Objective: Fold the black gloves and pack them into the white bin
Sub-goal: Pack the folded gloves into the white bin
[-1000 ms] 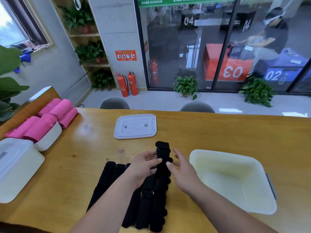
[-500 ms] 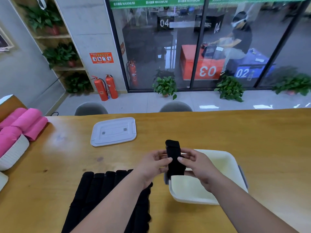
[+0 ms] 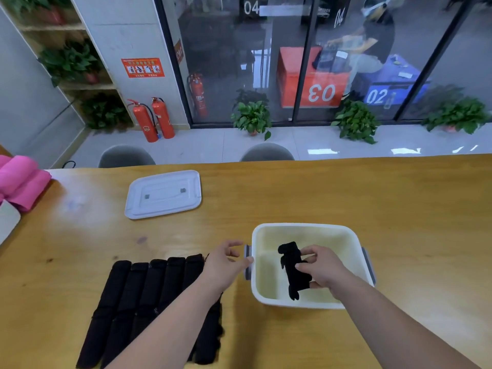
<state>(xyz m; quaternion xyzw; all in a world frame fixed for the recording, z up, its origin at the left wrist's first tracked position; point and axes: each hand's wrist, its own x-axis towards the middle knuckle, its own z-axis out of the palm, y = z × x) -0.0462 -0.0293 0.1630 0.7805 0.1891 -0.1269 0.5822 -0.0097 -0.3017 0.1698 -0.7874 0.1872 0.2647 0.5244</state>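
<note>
Holding one folded black glove (image 3: pixel 294 270) in the right hand (image 3: pixel 322 267), thumb and fingertips pinching its right edge about mid-length, above the inside of the white bin (image 3: pixel 306 226), toward the bin's left wall and near edge. Cannot tell whether touching the bin floor or hanging just above it. Hovering with the left hand (image 3: pixel 223 262) just beside the bin's left rim, fingers loosely curled, gripping nothing. Leaving the other black gloves (image 3: pixel 138 296) in a side-by-side row near the front edge of the table (image 3: pixel 346 195), left of the bin and partly under the left forearm. Judging by the drooping ends: soft, light, limp fabric, neither fragile nor slippery, yet likely to spring out of its fold once let go. Best taken across the middle, pinching all layers together; best set down flat against a bin wall or corner to stay folded.
</note>
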